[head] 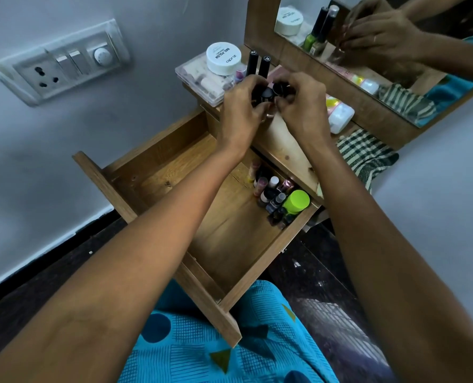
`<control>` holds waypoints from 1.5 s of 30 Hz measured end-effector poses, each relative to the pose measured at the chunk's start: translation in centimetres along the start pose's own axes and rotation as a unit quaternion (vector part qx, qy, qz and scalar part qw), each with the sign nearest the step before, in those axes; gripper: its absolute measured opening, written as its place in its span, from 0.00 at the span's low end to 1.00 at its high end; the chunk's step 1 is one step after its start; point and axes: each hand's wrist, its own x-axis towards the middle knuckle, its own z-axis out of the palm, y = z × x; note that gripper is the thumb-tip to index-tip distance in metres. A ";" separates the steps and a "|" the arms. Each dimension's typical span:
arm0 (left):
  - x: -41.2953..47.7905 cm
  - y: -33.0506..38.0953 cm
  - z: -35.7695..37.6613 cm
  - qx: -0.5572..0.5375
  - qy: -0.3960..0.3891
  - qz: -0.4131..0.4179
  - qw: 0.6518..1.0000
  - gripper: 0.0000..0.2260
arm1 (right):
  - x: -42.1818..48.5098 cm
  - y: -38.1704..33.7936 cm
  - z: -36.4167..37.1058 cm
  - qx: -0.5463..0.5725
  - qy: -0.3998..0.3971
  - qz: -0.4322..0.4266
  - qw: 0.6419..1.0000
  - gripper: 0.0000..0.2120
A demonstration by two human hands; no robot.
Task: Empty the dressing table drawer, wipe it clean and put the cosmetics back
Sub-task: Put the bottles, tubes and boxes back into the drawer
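Home, prob. a bedroom or dressing corner: a small wooden dressing table [287, 145] against a painted wall [147, 23], w/ a wood-framed mirror [395, 51] above it and its drawer [174, 167] pulled open, nail-polish bottles [274, 194] bunched in one corner. On top sit a white jar [223, 58] marked nail polish, a clear plastic box [202, 81] of small cosmetics & a checked cloth [365, 156]. Domestic fittings too: a wall switchboard [61, 62] w/ socket, two switches & a dial regulator, plus a dark polished stone floor [312, 272].

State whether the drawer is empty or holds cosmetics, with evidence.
Not empty: the open drawer has small bottles and a green-lidded jar clustered at its right side.
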 end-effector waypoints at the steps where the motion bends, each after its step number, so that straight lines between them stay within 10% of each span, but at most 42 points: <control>1: -0.3 0.0 -0.4 -0.007 -0.003 0.001 1.000 0.14 | -0.4 -0.3 -0.2 0.003 0.000 -0.003 1.000 0.14; 24: -6.0 -6.3 -3.2 0.035 -0.171 -0.032 0.984 0.15 | -9.8 -0.5 3.6 -0.067 -0.143 0.022 0.987 0.15; 45: -5.9 -8.7 -0.7 0.021 -0.270 -0.064 0.960 0.15 | -12.1 1.7 7.0 -0.397 -0.018 -0.069 0.915 0.12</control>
